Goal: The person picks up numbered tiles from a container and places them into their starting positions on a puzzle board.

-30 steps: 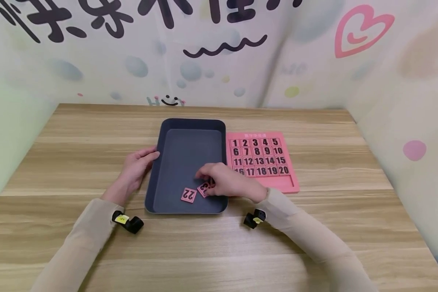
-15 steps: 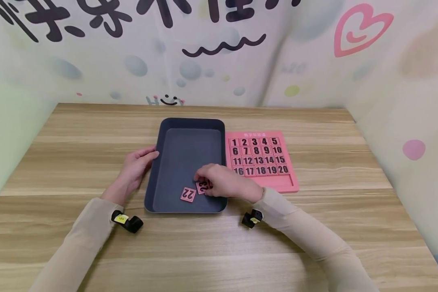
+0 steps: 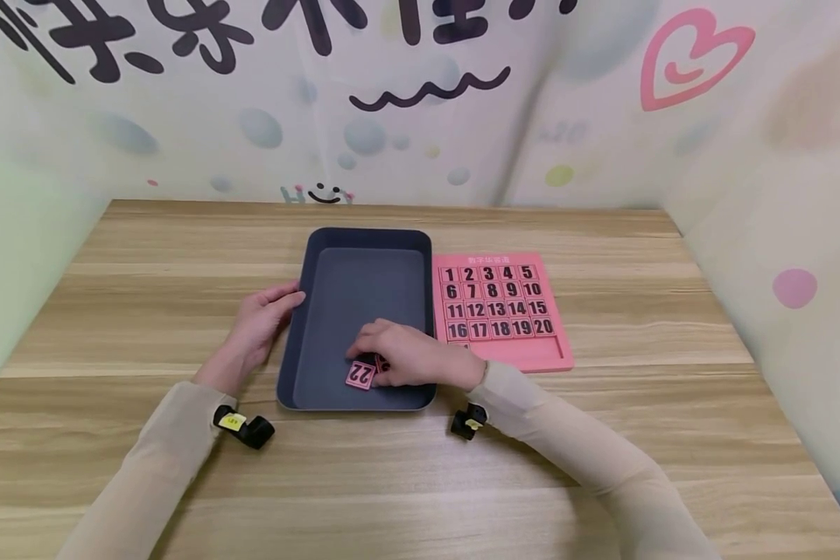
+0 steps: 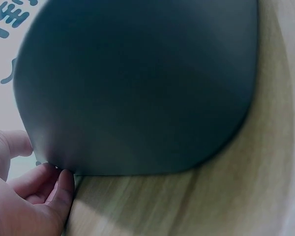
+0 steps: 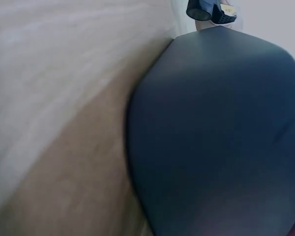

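Observation:
My left hand (image 3: 264, 317) holds the left rim of a dark grey tray (image 3: 374, 280), thumb at the edge. The left wrist view shows its fingers (image 4: 64, 189) against the tray's outer wall. My right hand (image 3: 402, 354) is inside the tray at the front right, fingers curled down over pink number tiles. Tile 22 (image 3: 360, 375) lies between its thumb and fingertips; another tile (image 3: 383, 364), mostly hidden by the hand, shows beside it. Right of the tray lies a pink number board (image 3: 525, 355) with rows 1 to 20 filled; a tile edge shows at its bottom left.
The tray stands on a wooden table (image 3: 182, 257), its right side against the number board. Behind is a wall sheet (image 3: 420, 155) with dark lettering. Each wrist carries a black camera, the left one (image 3: 252, 430) close to the tray's front left corner.
My right hand has moved left inside the tray, from tile 23 to tile 22. Tile 23 is now mostly covered. The board's lower left shows more. The left hand and tray have stayed put.

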Motion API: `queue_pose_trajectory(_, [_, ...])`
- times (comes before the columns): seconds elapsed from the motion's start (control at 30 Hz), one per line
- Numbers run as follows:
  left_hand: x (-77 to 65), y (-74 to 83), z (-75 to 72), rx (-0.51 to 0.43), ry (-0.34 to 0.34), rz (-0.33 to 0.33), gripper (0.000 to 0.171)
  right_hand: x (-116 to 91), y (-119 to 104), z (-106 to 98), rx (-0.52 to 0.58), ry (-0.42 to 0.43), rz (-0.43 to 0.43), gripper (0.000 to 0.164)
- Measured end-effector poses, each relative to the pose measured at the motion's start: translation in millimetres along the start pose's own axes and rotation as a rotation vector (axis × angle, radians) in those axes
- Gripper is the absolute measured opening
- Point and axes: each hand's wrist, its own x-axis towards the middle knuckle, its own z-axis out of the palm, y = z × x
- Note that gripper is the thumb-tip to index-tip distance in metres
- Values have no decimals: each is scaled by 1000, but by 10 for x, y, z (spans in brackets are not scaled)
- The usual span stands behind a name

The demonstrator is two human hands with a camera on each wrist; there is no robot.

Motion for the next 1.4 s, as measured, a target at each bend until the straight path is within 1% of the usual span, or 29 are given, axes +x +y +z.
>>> queue_pose_trajectory(0.13, [8,-1,2,-19,-1,2,55,23,4,22,-28,8,-3,28])
queue_pose_trajectory(0.27, [10,1,8,-23,-1,-6,56,18,5,21,-28,34,14,25])
queue_pose_trajectory(0.33, [10,1,12,-20,0,-11,56,-5,3,2,-4,70,27,25])
queue_pose_trajectory(0.4, [10,0,14,-23,1,-12,56,-40,-2,-33,29,125,39,25])
queue_pose_trajectory(0.57, [11,-1,9,-39,7,-13,57,-188,-13,-162,82,249,83,24])
queue_pose_trajectory(0.73, [16,-6,9,-26,8,-14,56,-426,33,-242,98,342,170,23])
queue_pose_trajectory(0.87, [18,-14,5,-26,9,2,55,-648,94,-263,107,416,290,23])
queue_pose_trajectory(1.03, [14,-21,-2,-26,8,13,55,-878,185,-258,102,462,458,25])
queue_pose_trajectory(1.13, [17,-23,-4,-34,5,13,55,-974,236,-245,98,471,534,26])
queue_pose_trajectory(1.23, [19,-21,-3,-44,2,7,55,-1047,292,-217,86,476,569,28])
queue_pose_trajectory(1.4, [24,-23,-2,-45,-2,1,56,-1115,369,-159,52,471,586,30])
